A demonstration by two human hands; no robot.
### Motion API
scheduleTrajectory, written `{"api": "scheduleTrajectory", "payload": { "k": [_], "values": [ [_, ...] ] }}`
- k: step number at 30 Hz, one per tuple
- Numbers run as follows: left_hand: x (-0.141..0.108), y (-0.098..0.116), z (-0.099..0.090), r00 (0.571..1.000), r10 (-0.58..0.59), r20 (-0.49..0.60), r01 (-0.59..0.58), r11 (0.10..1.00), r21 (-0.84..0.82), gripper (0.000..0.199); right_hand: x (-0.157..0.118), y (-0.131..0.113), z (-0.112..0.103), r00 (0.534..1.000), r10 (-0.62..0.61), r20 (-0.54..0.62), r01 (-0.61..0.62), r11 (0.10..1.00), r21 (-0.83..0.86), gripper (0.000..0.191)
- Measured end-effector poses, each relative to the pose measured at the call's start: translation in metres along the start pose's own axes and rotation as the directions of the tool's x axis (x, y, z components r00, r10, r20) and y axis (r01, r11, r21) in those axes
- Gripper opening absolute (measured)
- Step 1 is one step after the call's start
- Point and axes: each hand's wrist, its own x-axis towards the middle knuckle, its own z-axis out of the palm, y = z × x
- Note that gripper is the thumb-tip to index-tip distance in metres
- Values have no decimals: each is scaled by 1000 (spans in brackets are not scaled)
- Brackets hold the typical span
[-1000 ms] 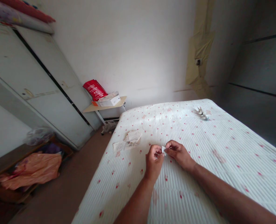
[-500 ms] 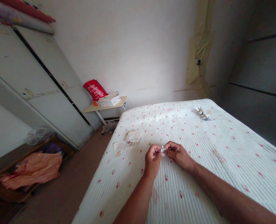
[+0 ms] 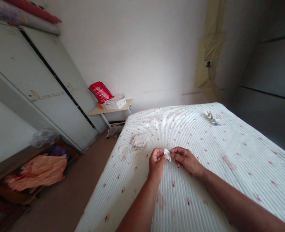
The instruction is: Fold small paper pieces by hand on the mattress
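Observation:
Over the middle of a white ribbed bed cover (image 3: 195, 193) with red dots, my left hand (image 3: 157, 161) pinches a small crumpled piece of printed paper (image 3: 167, 154). My right hand (image 3: 184, 160) has its thumb and forefinger closed on the right edge of the same paper. Beyond my left hand, to the left, flat printed paper sheets (image 3: 139, 141) lie overlapping on the cover. Several small twisted white pieces (image 3: 210, 116) rest near the far right part of the bed.
A small table (image 3: 96, 111) beyond the bed holds a red bag (image 3: 100, 92) and a white box (image 3: 117, 103). At left are a grey cabinet (image 3: 60, 109) and a low wooden shelf with an orange plastic bag (image 3: 37, 170). A socket (image 3: 208, 63) is on the wall.
The paper between my hands is more spread out and shows more of its surface. My fingertips are slightly farther apart. The view has shifted a little to the left.

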Motion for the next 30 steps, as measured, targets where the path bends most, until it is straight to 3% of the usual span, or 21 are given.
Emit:
{"api": "scheduleTrajectory", "payload": {
  "k": [3,9,23,30],
  "values": [
    [0,1,0,1000,2,-17,-2,1000,-16,19,0,-1,1,999,20,41,-18,999,-45,25],
    [-1,-1,1,1000,10,-5,-10,1000,-25,18,-1,-3,4,998,51,26,-52,998,22,22],
    [0,-4,-1,999,17,33,-14,998,-65,18,-1,-3,3,999,39,26,-42,990,132,30],
    [0,-3,-2,998,6,64,-1,997,-75,21,-3,-7,7,998,-8,60,2,995,99,21]
  ]
}}
